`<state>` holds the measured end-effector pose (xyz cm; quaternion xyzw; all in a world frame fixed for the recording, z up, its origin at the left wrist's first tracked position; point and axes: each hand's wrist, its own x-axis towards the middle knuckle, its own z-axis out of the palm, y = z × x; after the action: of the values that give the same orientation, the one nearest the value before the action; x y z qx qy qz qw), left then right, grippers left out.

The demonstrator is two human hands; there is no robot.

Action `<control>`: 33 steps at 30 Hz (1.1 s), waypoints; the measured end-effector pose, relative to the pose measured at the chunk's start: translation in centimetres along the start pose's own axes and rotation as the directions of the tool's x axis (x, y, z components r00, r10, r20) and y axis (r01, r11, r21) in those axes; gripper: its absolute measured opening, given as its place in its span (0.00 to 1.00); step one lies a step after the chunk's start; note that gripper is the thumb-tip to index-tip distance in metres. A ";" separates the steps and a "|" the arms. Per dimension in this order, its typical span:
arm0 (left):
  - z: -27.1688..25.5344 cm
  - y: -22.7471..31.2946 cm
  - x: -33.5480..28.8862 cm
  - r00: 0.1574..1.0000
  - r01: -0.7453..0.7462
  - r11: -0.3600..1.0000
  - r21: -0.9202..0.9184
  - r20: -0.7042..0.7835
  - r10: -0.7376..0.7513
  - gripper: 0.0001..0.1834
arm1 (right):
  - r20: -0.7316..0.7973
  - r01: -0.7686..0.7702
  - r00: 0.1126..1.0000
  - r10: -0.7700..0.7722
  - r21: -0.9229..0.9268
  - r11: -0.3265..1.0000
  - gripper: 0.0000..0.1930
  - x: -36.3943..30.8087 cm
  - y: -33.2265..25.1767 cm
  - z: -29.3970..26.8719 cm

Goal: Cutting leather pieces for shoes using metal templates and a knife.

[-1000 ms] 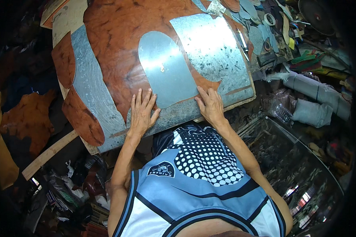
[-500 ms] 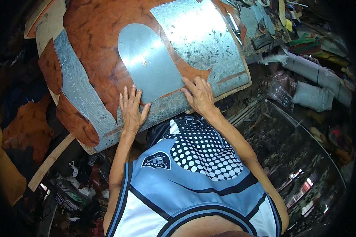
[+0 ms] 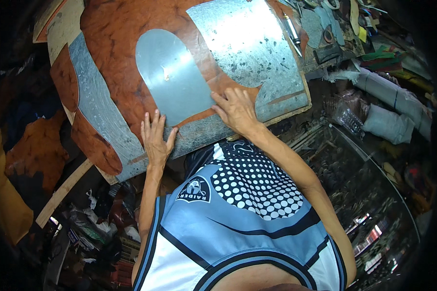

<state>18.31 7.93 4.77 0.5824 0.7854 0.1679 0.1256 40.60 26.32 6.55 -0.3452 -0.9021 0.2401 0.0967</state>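
A grey flat template [image 3: 174, 80] with a rounded far end lies on the brown mottled leather hide [image 3: 112, 63]. My left hand [image 3: 156, 140] rests palm down at the near edge, fingers stretched out, fingertips by the template's near left corner. My right hand [image 3: 238, 112] lies over the leather with its fingers loosely spread and bent. Its thumb and forefinger touch the template's right edge near the lower corner. The hide is spread on a grey, scuffed metal sheet [image 3: 250, 46], which shows bare along the right, the near edge and a strip at left.
Pens or slim tools [image 3: 292, 30] lie at the table's far right beside scraps and a dark block [image 3: 327, 53]. White wrapped bundles [image 3: 388, 123] sit right of the table. A wooden strip [image 3: 63, 194] juts out at the near left, above heaped scraps.
The template has slid left across the leather, and my right hand has moved left with it. My left hand has shifted slightly left and nearer to me.
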 end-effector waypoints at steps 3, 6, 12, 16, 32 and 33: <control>-0.4 -0.9 -1.2 0.995 0.098 0.995 0.017 -0.008 -0.098 0.30 | 0.062 0.119 0.991 -0.120 0.017 0.993 0.20 1.2 -0.6 1.0; -0.5 -0.7 -1.5 0.992 0.123 0.991 0.052 -0.003 -0.123 0.31 | 0.002 0.217 0.976 -0.218 -0.124 0.968 0.24 1.9 0.2 2.0; -0.1 -0.5 -0.8 0.994 0.104 0.993 0.057 0.009 -0.104 0.34 | 0.095 0.167 0.985 -0.144 -0.309 0.936 0.27 1.6 2.8 1.2; -0.4 -0.7 0.9 0.997 0.073 0.995 0.068 0.010 -0.074 0.35 | 0.086 0.118 0.992 -0.094 -0.334 0.935 0.26 1.5 3.1 -0.3; 0.3 -0.2 -0.9 0.997 0.071 0.994 0.087 0.018 -0.073 0.31 | 0.316 0.396 0.879 -0.356 -0.069 0.916 0.30 0.3 -0.5 2.1; -0.4 -0.7 -1.3 0.993 0.117 0.988 0.099 0.010 -0.118 0.33 | 0.319 0.398 0.877 -0.361 -0.059 0.915 0.30 0.5 -0.7 2.3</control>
<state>17.96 6.45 4.82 0.5420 0.8246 0.1168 0.1127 39.07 25.32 4.90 -0.1259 -0.9694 0.2100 -0.0180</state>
